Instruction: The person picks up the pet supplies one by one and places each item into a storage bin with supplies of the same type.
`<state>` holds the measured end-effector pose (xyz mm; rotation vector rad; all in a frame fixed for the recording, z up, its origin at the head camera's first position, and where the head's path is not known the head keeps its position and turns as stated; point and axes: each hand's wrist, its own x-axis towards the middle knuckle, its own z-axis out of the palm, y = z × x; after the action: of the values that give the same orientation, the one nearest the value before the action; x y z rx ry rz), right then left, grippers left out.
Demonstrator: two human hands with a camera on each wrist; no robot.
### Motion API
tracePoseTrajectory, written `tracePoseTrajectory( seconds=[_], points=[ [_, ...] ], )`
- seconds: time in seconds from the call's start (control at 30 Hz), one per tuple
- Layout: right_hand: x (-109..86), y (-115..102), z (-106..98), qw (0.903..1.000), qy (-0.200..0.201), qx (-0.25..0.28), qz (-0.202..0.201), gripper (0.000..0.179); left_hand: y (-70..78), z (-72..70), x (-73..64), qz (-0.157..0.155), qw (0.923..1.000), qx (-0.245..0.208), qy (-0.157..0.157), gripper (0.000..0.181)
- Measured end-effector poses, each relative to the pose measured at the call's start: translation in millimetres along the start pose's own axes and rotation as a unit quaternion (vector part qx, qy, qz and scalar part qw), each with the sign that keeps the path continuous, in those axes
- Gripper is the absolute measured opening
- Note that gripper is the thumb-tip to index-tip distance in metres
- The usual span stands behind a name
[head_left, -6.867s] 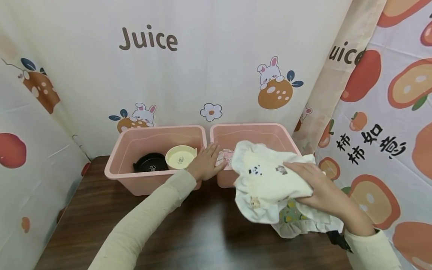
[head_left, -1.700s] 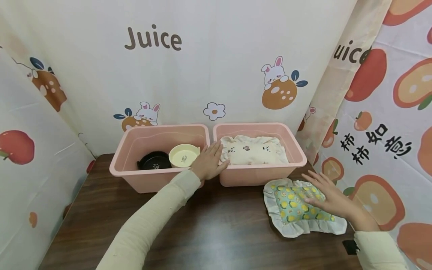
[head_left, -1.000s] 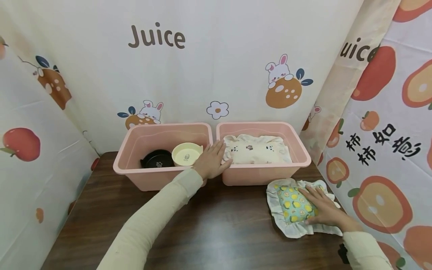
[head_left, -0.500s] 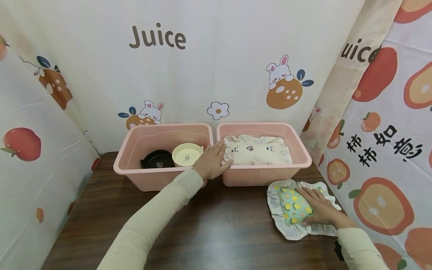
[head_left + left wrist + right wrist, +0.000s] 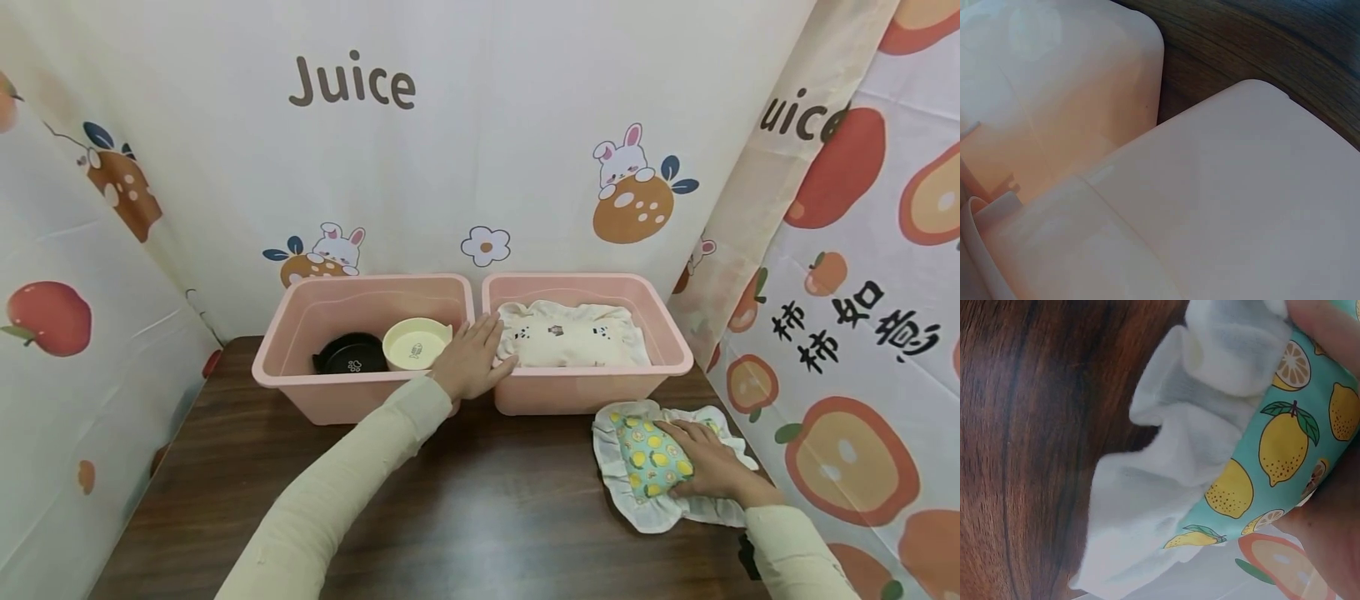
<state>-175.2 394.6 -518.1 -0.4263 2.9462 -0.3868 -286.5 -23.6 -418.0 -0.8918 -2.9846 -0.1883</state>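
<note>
My right hand (image 5: pixel 708 460) grips a small ruffled cushion (image 5: pixel 651 457), lemon-printed on green with a white frill, which lies on the table at the right. Its fabric bunches between thumb and fingers; the right wrist view shows the lemon print (image 5: pixel 1282 447) and frill (image 5: pixel 1147 481) up close. With fingers straight, my left hand (image 5: pixel 471 357) rests over the neighbouring rims of two pink bins, the left bin (image 5: pixel 330 400) and the right bin (image 5: pixel 577 392). A cream ruffled cushion (image 5: pixel 573 346) with small animal figures lies flat inside the right bin.
In the left bin are a black bowl (image 5: pixel 351 354) and a pale yellow bowl (image 5: pixel 416 343), side by side. Dark wood table (image 5: pixel 480 500) stretches in front of the bins. Printed curtains (image 5: pixel 480 150) hang behind and at both sides.
The cream cushion has gone from my right hand into the right bin. My right hand has come down onto the lemon cushion and closed its fingers on it. My left hand stays on the rims.
</note>
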Motion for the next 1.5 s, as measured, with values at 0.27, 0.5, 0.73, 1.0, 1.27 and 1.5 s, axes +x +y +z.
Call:
tracePoseTrajectory(
  seconds=[0.27, 0.5, 0.73, 1.0, 1.27, 1.5],
  points=[
    [-2.9, -1.7, -1.0, 0.9999, 0.008, -0.007, 0.001, 0.099, 0.2, 3.0, -0.2, 0.003, 0.9999, -0.008, 0.006, 0.075],
    [-9.2, -3.5, -3.2, 0.9996, 0.02, 0.008, -0.017, 0.09, -0.1, 2.8, -0.3, 0.001, 0.9999, -0.011, 0.003, 0.075],
    [-22.2, -10.6, -8.7, 0.9992, 0.008, 0.036, -0.015, 0.089, -0.4, 2.9, -0.8, -0.002, 0.9999, -0.008, -0.006, 0.076],
    [-43.4, -25.3, -28.7, 0.9974, 0.038, 0.058, -0.021, 0.088, -0.9, 0.2, -0.8, 0.004, 0.9999, -0.012, 0.005, 0.075],
    [-58.8, -48.7, -70.5, 0.9925, 0.095, 0.041, -0.065, 0.094, -1.0, 0.0, 0.5, 0.002, 1.0, 0.001, 0.0, 0.075],
    [-55.0, -68.1, -112.1, 0.9867, 0.128, 0.025, -0.097, 0.099, -0.8, 0.5, -0.1, 0.004, 0.9999, -0.01, 0.005, 0.075]
  ],
)
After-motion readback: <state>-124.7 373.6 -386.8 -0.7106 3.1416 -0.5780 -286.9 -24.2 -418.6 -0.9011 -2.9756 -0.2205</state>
